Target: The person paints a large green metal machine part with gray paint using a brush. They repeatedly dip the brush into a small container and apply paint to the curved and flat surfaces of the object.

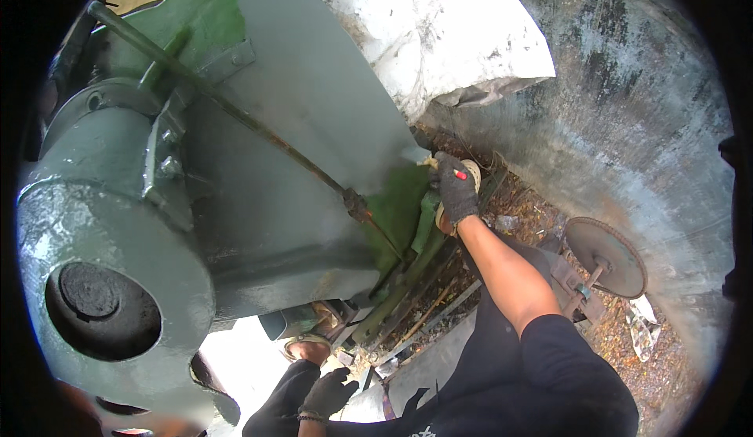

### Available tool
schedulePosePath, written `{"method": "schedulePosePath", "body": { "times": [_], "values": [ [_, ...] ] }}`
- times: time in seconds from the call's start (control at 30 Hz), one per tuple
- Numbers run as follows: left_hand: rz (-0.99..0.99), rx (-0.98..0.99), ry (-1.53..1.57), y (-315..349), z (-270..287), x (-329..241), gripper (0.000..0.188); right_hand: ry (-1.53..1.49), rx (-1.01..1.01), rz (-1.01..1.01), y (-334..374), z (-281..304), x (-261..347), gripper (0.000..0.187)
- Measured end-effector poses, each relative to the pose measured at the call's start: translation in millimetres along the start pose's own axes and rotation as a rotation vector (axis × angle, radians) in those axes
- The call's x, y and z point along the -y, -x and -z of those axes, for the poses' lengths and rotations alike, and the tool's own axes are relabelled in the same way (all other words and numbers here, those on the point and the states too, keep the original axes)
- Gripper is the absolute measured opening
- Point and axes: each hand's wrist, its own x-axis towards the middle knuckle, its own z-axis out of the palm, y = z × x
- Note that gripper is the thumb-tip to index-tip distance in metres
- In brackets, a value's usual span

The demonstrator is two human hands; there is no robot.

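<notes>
My gloved right grip (pixel 456 188) is closed around a paintbrush (pixel 429 162), bristles at the right edge of the large grey-green metal panel (pixel 282 147); gloved left grip (pixel 328 394), fingers loosely spread, beside my dark-clothed leg (pixel 284 398).

free room over the grey panel (pixel 314 84) above and below a rod (pixel 259 127) slanting across to its lower right corner, white sheet (pixel 447 29) crowding its upper right edge, right hand (pixel 456 188) in the gap between panel and stained wall (pixel 604 116)
</notes>
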Motion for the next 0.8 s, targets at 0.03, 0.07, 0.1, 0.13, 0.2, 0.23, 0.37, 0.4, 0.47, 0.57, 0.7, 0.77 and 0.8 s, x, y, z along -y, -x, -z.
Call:
{"method": "schedulePosePath", "body": {
  "times": [0.03, 0.07, 0.1, 0.13, 0.2, 0.23, 0.37, 0.4, 0.47, 0.57, 0.7, 0.77, 0.8],
  "values": [
    [-0.018, -0.011, -0.035, -1, 1, -1, 0.056, 0.044, 0.0, -0.02, 4, 0, -4, 0.029],
    [-0.035, -0.02, -0.068, -1, 0, -3, 0.056, 0.019, -0.024, -0.001, 10, -2, -9, 0.03],
    [-0.05, -0.029, -0.082, -1, 1, -3, 0.057, -0.01, -0.045, 0.017, 21, -12, -8, 0.03],
    [-0.062, -0.037, -0.099, 1, 5, -6, 0.057, -0.045, -0.06, 0.047, 22, -20, -7, 0.031],
    [-0.101, -0.053, -0.133, -10, 11, -13, 0.056, 0.204, -0.06, -0.051, 24, -9, -6, 0.031],
    [-0.065, -0.071, -0.14, 2, 16, -10, 0.056, 0.115, -0.008, -0.032, 47, -22, -3, 0.031],
    [0.007, -0.147, -0.139, 34, 57, -59, 0.053, -0.009, 0.084, 0.063, 76, -2, 14, 0.031],
    [0.023, -0.17, -0.132, 41, 71, -78, 0.052, 0.024, 0.085, 0.104, 71, 9, 22, 0.031],
    [0.111, -0.241, -0.1, 67, 93, -107, 0.05, 0.076, 0.125, 0.105, 74, 7, 62, 0.031],
    [-0.052, -0.446, -0.107, 76, 74, -73, 0.044, 0.002, 0.257, 0.28, 81, -22, 160, 0.031],
    [-0.206, -0.58, -0.04, 94, 78, -97, 0.042, -0.116, 0.397, 0.414, 58, -72, 264, 0.032],
    [-0.197, -0.594, 0.237, 98, 67, -80, 0.043, -0.118, 0.358, 0.691, 26, -105, 287, 0.03],
    [-0.198, -0.616, 0.483, 95, 56, -57, 0.044, -0.112, 0.323, 0.743, 16, -118, 297, 0.027]
  ]
}}
